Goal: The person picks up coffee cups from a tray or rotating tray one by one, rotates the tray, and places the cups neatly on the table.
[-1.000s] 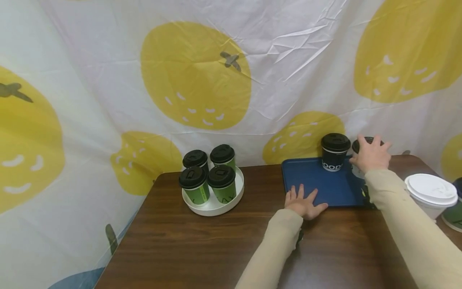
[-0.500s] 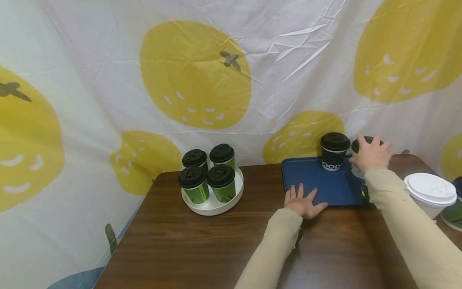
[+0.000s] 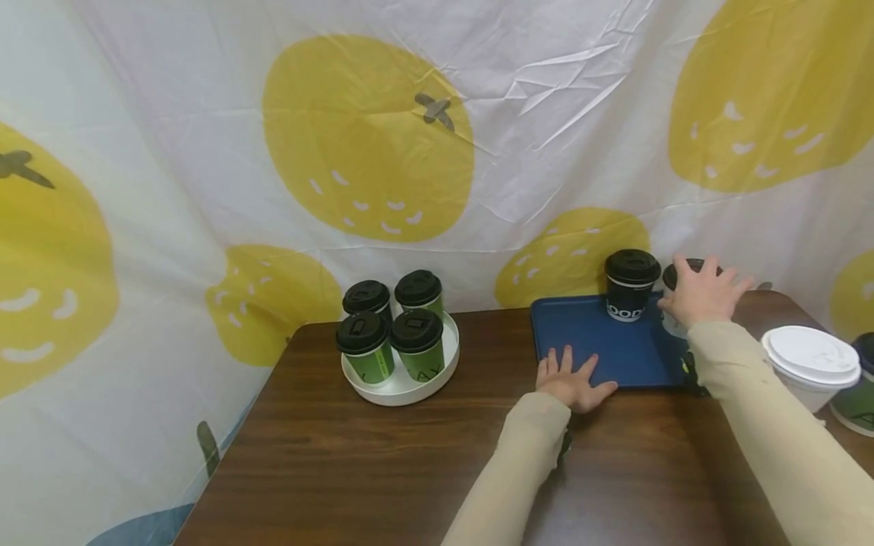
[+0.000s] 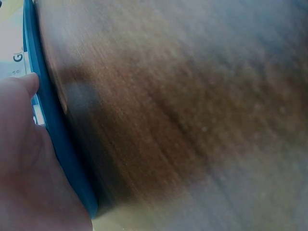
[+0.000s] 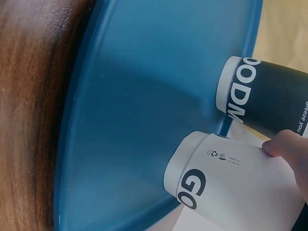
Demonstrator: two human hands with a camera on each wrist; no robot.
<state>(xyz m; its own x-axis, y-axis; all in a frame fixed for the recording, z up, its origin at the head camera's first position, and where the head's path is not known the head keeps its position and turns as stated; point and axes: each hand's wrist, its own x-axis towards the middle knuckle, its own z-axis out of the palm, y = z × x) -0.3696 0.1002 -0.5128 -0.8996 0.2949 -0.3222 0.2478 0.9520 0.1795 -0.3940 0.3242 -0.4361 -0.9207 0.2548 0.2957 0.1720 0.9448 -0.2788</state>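
My left hand (image 3: 568, 385) lies with fingers spread over the front edge of a blue tray (image 3: 580, 334). In the left wrist view its thumb (image 4: 30, 85) touches the tray's rim. Over a white paper cup (image 5: 231, 178) with black lettering, my right hand (image 3: 706, 292) has its fingers spread wide. Its thumb (image 5: 284, 147) is at the cup's side in the right wrist view, and the cup's black lid is partly hidden behind the hand. A black paper cup (image 3: 629, 287) with white letters stands beside it at the back of the tray.
On the left, a round white tray (image 3: 399, 396) bears several lidded paper cups, mostly green. To the right of my right arm stand a white-lidded container (image 3: 812, 364) and a green cup (image 3: 856, 402). A patterned cloth (image 3: 519, 152) hangs behind the brown table (image 3: 382, 470).
The fingers of my right hand have spread a little wider, away from the white cup on the right side. My left hand and the cups stay in place.
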